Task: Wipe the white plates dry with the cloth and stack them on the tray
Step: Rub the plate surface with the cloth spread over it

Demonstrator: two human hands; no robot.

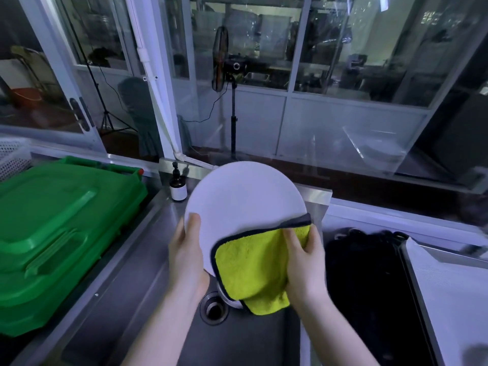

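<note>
While the left hand [188, 256] grips the tilted white plate [244, 204] at its left rim, the right hand [305, 256] clamps the cloth [250, 268] over the near-right rim, bare face lying farther away.

Above the sink [111, 320] the white plate [243, 196] and yellow cloth [253, 268] I hold fill the middle; the sink's near-left floor lies open. A green bin [52, 233] crowds the sink's left rim, a pump bottle [178, 190] its back-left corner, a dark heap [369, 286] and the tray [454, 299] its right.
</note>
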